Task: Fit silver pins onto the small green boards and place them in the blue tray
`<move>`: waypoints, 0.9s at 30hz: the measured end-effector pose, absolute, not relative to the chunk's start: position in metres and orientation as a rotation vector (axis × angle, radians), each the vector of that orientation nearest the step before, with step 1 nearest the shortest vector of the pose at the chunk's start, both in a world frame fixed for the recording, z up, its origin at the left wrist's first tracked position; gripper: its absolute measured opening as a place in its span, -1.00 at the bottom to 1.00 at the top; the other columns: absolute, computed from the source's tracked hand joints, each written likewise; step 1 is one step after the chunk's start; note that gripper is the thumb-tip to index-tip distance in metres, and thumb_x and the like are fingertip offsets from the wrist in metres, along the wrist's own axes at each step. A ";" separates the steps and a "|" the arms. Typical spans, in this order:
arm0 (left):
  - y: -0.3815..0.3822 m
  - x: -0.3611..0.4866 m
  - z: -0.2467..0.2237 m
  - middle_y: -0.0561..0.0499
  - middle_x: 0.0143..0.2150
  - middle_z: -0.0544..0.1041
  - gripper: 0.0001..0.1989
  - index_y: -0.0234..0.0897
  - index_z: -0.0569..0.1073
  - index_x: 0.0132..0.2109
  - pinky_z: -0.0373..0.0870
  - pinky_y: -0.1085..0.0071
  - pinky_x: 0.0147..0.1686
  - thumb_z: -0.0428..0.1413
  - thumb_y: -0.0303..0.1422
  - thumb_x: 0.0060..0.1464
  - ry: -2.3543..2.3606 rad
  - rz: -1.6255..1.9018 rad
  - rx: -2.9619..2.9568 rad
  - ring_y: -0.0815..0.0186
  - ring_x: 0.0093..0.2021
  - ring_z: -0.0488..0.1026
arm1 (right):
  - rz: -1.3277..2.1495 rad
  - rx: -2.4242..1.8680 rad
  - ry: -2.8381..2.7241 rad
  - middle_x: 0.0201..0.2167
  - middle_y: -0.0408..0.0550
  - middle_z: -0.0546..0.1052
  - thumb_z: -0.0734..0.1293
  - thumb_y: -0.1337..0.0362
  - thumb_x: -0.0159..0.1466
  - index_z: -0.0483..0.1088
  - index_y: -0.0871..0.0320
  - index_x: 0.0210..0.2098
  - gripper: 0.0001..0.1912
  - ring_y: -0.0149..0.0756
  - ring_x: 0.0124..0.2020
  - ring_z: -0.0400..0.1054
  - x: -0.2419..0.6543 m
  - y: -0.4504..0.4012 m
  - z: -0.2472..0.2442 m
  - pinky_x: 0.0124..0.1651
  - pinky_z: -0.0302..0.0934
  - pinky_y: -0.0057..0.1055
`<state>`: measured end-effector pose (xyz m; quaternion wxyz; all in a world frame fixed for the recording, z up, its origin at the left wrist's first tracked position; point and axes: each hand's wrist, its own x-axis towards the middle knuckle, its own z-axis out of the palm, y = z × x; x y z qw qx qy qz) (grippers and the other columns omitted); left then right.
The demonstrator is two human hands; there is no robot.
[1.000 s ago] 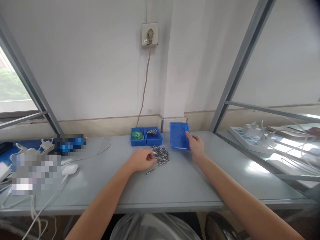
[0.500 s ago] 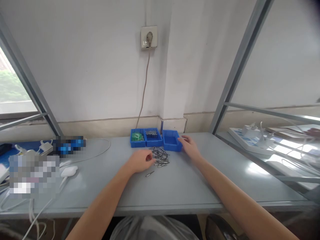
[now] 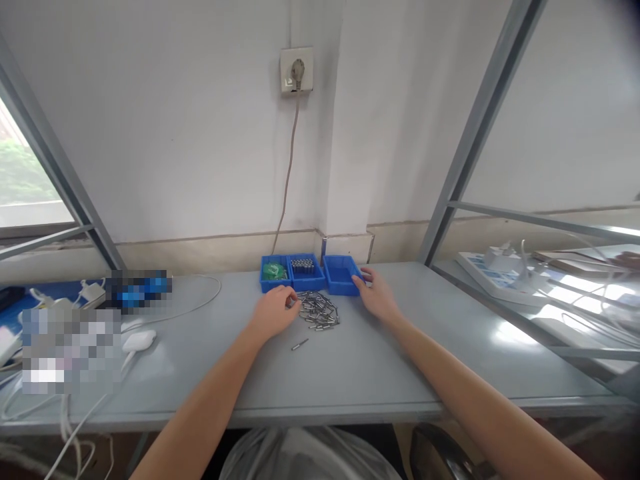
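My right hand [image 3: 379, 295] is at the right side of a blue bin [image 3: 345, 289], its thumb on the rim and fingers along the outer wall. No contents show in this bin. At the left edge of a pile of slim metal pins [image 3: 319, 311], my left hand [image 3: 275, 312] has its fingers curled together; what they hold, if anything, is too small to make out. A single metal pin [image 3: 300, 345] lies apart, nearer the table's front edge.
A blue bin with a green packet [image 3: 275, 271] and another with upright metal cylinders [image 3: 303, 266] stand side by side at the back. White cables and a white adapter [image 3: 139, 341] lie on the left. A metal frame post [image 3: 470, 147] rises on the right.
My left hand has drawn back toward the bins and slightly left, off the pile's front. The right-hand bin has shifted slightly back and left, with my right thumb on its rim.
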<state>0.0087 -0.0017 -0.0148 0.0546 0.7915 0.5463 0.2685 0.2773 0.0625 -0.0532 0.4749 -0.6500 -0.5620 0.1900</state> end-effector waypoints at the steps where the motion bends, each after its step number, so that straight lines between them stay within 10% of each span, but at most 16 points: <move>1: 0.000 0.008 -0.015 0.01 -0.29 0.49 -0.84 -0.18 0.44 -0.28 0.32 0.36 -0.29 0.01 -0.25 0.15 1.700 0.854 2.372 0.25 -0.25 0.42 | 0.442 -1.596 -1.376 0.04 0.16 0.47 0.24 0.01 0.23 0.28 0.18 0.15 -0.43 -0.10 -0.13 0.43 0.277 0.063 -0.053 -0.02 0.24 -0.18; 13: 0.021 -0.013 -0.024 -0.13 0.18 0.29 -0.64 -0.13 0.42 0.06 0.27 0.13 0.09 0.07 -0.25 0.10 2.153 1.177 1.951 0.05 0.07 0.33 | 0.396 -1.534 -1.483 0.04 0.15 0.49 0.18 0.05 0.29 0.30 0.21 0.16 -0.46 -0.13 -0.11 0.44 0.269 0.066 -0.057 0.00 0.25 -0.22; 27: 0.030 -0.020 -0.030 -0.13 0.06 0.47 -0.69 -0.19 0.33 0.04 0.31 0.20 -0.02 0.00 -0.24 0.17 2.014 1.037 1.954 0.08 0.02 0.42 | 0.395 -1.597 -1.466 -0.02 0.15 0.50 0.23 -0.03 0.24 0.31 0.21 0.15 -0.40 -0.17 -0.22 0.44 0.269 0.066 -0.052 -0.05 0.25 -0.23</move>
